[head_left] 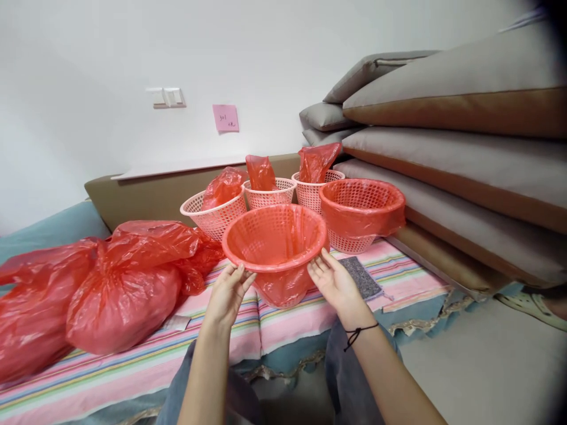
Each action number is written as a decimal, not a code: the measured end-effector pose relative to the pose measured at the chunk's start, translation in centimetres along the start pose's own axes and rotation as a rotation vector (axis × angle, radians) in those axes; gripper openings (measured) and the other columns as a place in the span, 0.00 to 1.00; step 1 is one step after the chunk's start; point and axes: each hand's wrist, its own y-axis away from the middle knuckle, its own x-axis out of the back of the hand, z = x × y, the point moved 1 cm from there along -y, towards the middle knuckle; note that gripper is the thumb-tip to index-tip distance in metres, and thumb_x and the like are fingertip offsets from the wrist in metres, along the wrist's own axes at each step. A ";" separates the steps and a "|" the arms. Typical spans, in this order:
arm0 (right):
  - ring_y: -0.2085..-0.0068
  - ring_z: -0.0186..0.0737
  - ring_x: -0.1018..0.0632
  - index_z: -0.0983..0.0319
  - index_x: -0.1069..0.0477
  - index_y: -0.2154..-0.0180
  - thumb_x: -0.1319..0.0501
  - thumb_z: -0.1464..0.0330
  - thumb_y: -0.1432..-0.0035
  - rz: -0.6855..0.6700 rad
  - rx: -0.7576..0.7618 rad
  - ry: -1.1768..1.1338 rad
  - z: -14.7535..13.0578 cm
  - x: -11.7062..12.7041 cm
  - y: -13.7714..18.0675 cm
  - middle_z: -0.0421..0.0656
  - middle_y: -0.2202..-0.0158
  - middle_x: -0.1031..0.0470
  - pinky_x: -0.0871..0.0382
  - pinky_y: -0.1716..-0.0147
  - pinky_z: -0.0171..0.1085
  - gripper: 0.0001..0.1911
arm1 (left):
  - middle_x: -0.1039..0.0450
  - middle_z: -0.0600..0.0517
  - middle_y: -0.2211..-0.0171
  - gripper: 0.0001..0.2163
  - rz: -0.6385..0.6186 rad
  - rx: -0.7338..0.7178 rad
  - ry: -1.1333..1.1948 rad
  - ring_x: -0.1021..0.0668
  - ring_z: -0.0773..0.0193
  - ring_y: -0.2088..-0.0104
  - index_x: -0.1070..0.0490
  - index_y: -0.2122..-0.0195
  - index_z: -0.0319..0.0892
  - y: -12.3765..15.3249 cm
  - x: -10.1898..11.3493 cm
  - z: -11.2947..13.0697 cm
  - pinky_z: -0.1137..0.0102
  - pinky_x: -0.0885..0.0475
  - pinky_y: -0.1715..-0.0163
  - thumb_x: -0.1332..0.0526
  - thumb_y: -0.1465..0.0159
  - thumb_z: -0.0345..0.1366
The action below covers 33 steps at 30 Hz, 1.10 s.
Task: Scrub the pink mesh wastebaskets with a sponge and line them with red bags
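A pink mesh basket lined with a red plastic bag [275, 243] stands tilted toward me on a striped cloth [283, 321]. My left hand [227, 293] reaches to its near left rim, fingers stretched out and touching the bag's edge. My right hand [333, 282], a black cord at the wrist, lies open against the near right rim. A second lined basket [362, 212] stands just behind on the right. Three more pink baskets [269, 193] in a row behind hold red bags bunched up inside them.
Large stuffed red plastic bags [106, 283] lie on the cloth at the left. Grey and brown cushions [456, 159] are stacked at the right. A small grey mat [361, 276] lies by my right hand. A sandal [529, 304] shows at the right edge.
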 end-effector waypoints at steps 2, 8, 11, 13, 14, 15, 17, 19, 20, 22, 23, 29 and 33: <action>0.65 0.39 0.20 0.58 0.27 0.69 0.26 0.63 0.52 0.011 -0.013 -0.013 0.4 -0.4 0.5 0.41 0.70 0.22 0.19 0.61 0.40 0.12 | 0.22 0.50 0.69 0.04 -0.011 0.015 -0.026 0.21 0.70 0.70 0.25 0.68 0.36 -0.6 0.7 0.8 0.75 0.22 0.65 0.33 0.42 0.23; 0.70 0.33 0.20 0.62 0.26 0.72 0.20 0.67 0.65 0.027 -0.048 -0.071 1.4 -2.4 2.7 0.38 0.74 0.22 0.22 0.66 0.32 0.19 | 0.25 0.50 0.73 0.05 -0.051 0.069 -0.098 0.23 0.70 0.75 0.26 0.70 0.34 -3.0 2.4 3.6 0.78 0.25 0.73 0.34 0.44 0.20; 0.72 0.33 0.20 0.64 0.26 0.75 0.19 0.63 0.70 0.017 -0.040 -0.027 2.7 -3.2 4.1 0.40 0.76 0.21 0.23 0.68 0.31 0.21 | 0.24 0.48 0.73 0.05 -0.044 0.086 -0.117 0.24 0.69 0.76 0.25 0.69 0.34 -4.2 3.2 4.6 0.77 0.25 0.74 0.38 0.42 0.20; 0.72 0.34 0.20 0.64 0.26 0.76 0.19 0.62 0.69 0.013 -0.028 0.011 3.9 -3.3 4.7 0.42 0.76 0.21 0.23 0.70 0.31 0.21 | 0.23 0.47 0.72 0.06 -0.024 0.089 -0.117 0.23 0.69 0.76 0.25 0.68 0.34 -4.7 3.5 4.8 0.77 0.25 0.74 0.41 0.40 0.20; 0.73 0.34 0.20 0.64 0.26 0.76 0.20 0.62 0.68 0.016 -0.023 0.029 4.4 -3.3 5.0 0.42 0.75 0.20 0.24 0.70 0.31 0.21 | 0.23 0.47 0.72 0.07 -0.011 0.089 -0.114 0.23 0.69 0.76 0.25 0.67 0.34 -4.8 3.6 4.8 0.77 0.25 0.74 0.42 0.40 0.20; 0.73 0.34 0.20 0.64 0.26 0.76 0.20 0.62 0.68 0.024 -0.020 0.043 4.8 -3.2 5.1 0.43 0.75 0.20 0.24 0.71 0.31 0.20 | 0.22 0.47 0.72 0.08 0.003 0.089 -0.109 0.23 0.69 0.76 0.25 0.67 0.34 -4.9 3.7 4.8 0.76 0.25 0.74 0.42 0.40 0.19; 0.73 0.34 0.20 0.64 0.26 0.76 0.20 0.62 0.67 0.044 -0.021 0.058 5.5 -3.1 5.2 0.44 0.74 0.19 0.25 0.73 0.31 0.20 | 0.22 0.47 0.72 0.09 0.037 0.085 -0.095 0.22 0.68 0.74 0.25 0.66 0.34 -4.8 3.8 4.7 0.75 0.24 0.73 0.43 0.40 0.19; 0.74 0.34 0.20 0.65 0.25 0.75 0.20 0.63 0.66 0.072 -0.026 0.058 5.7 -3.1 5.0 0.45 0.73 0.18 0.25 0.73 0.31 0.19 | 0.21 0.46 0.69 0.09 0.081 0.069 -0.076 0.20 0.66 0.71 0.25 0.65 0.34 -4.5 3.7 4.5 0.74 0.23 0.69 0.42 0.40 0.19; 0.75 0.33 0.21 0.65 0.25 0.75 0.21 0.63 0.66 0.087 -0.026 0.054 5.7 -3.2 4.9 0.45 0.73 0.18 0.25 0.74 0.31 0.19 | 0.20 0.46 0.68 0.08 0.112 0.054 -0.064 0.20 0.66 0.70 0.25 0.65 0.35 -4.2 3.7 4.4 0.73 0.22 0.68 0.42 0.41 0.20; 0.76 0.33 0.21 0.64 0.25 0.74 0.21 0.64 0.66 0.108 -0.029 0.050 5.6 -3.5 4.6 0.44 0.74 0.19 0.25 0.75 0.31 0.18 | 0.21 0.50 0.70 0.05 0.197 0.003 -0.036 0.20 0.68 0.71 0.27 0.68 0.37 -3.3 3.7 3.7 0.75 0.24 0.68 0.40 0.41 0.21; 0.76 0.33 0.21 0.64 0.25 0.74 0.21 0.65 0.65 0.113 -0.036 0.050 5.5 -3.7 4.5 0.44 0.74 0.19 0.25 0.75 0.30 0.18 | 0.23 0.53 0.73 0.04 0.246 -0.034 -0.020 0.21 0.71 0.73 0.28 0.69 0.38 -2.6 3.5 3.2 0.77 0.25 0.70 0.38 0.41 0.23; 0.77 0.33 0.22 0.64 0.27 0.76 0.22 0.64 0.65 0.114 -0.092 0.066 5.4 -4.4 4.4 0.41 0.77 0.21 0.26 0.77 0.30 0.18 | 0.26 0.56 0.74 0.09 0.299 -0.058 0.072 0.22 0.69 0.74 0.30 0.69 0.39 3.1 -0.1 -1.6 0.74 0.25 0.71 0.30 0.44 0.34; 0.77 0.34 0.21 0.63 0.27 0.75 0.24 0.65 0.60 0.113 -0.138 0.064 5.3 -4.4 4.5 0.41 0.77 0.22 0.26 0.77 0.30 0.15 | 0.24 0.51 0.69 0.07 0.248 0.023 0.175 0.20 0.65 0.71 0.29 0.67 0.39 4.5 -3.3 -3.6 0.70 0.23 0.69 0.32 0.41 0.34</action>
